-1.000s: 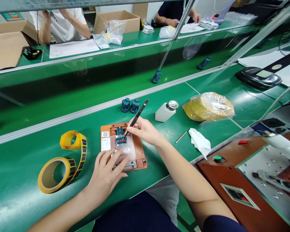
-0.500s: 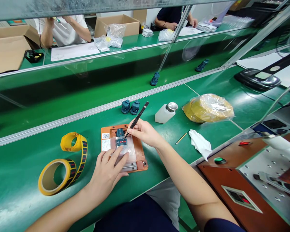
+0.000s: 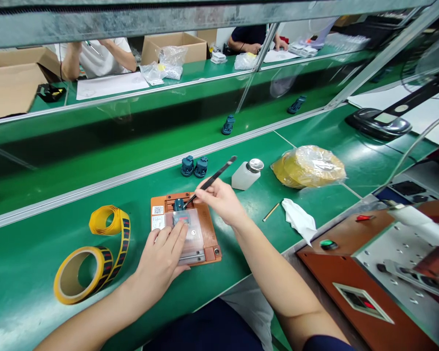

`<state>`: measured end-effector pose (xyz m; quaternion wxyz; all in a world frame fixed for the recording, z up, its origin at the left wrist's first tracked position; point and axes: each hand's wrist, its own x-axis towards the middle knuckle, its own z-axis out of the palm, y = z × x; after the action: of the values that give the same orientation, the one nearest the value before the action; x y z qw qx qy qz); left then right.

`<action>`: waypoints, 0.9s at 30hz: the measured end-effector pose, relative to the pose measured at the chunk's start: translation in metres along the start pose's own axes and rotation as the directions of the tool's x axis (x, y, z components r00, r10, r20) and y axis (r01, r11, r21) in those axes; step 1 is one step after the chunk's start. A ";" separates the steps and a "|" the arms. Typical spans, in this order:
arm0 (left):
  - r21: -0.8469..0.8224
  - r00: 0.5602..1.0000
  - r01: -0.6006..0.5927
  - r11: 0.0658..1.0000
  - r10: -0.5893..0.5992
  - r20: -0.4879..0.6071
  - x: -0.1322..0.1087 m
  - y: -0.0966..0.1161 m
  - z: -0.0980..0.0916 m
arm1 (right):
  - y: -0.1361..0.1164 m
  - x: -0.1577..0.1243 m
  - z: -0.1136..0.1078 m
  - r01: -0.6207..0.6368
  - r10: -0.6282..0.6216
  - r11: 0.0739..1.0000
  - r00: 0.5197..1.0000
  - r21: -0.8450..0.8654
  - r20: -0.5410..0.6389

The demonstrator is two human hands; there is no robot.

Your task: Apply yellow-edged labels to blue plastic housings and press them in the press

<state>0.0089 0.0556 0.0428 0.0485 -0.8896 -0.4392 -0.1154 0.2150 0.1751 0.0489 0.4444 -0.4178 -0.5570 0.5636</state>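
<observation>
My right hand point(image 3: 223, 200) pinches black tweezers point(image 3: 218, 171), their tips down beside the dark blue part point(image 3: 179, 204) seated in an orange-brown fixture point(image 3: 210, 229). A clear plastic plate point(image 3: 193, 239) lies over the fixture's middle. Flat on that plate, fingers stretched out, rests my left hand point(image 3: 163, 251); its fingertips reach a small dark label with red print point(image 3: 183, 220). Left of the fixture stands a yellow roll of labels point(image 3: 82, 275), its strip running up to a looser yellow coil point(image 3: 104, 220).
Two dark blue parts point(image 3: 194, 166) stand behind the fixture. To the right are a white dispenser bottle point(image 3: 246, 175), a bagged yellow roll point(image 3: 309, 166), a cotton swab point(image 3: 270, 212) and a white cloth point(image 3: 298, 219). An orange-brown machine point(image 3: 336, 278) borders the bench at right. Co-workers sit beyond the clear partition.
The tweezers have tilted flatter, and their tips have moved from the label to the blue part. My left fingers have drawn closer together and slid up over the plate. The view has shifted slightly.
</observation>
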 end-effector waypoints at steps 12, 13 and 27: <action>-0.395 0.879 0.003 0.919 -0.191 -0.437 -0.010 -0.017 0.015 | 0.054 -0.095 -0.058 -0.117 -0.134 0.470 0.970 -0.875 -0.201; -0.317 0.820 -0.128 0.940 -0.080 -0.567 -0.019 -0.011 0.014 | 0.064 -0.098 -0.061 -0.104 -0.160 0.421 0.969 -0.901 -0.186; -0.363 0.891 -0.417 0.833 0.296 -0.344 -0.057 0.020 0.027 | 0.043 -0.072 -0.013 0.454 -0.235 0.644 0.883 -0.616 0.406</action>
<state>-0.0044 0.0042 0.0029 -0.0666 -0.9202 -0.2168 -0.3191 0.2442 0.1091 0.0037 0.2678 -0.3511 -0.8555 0.2705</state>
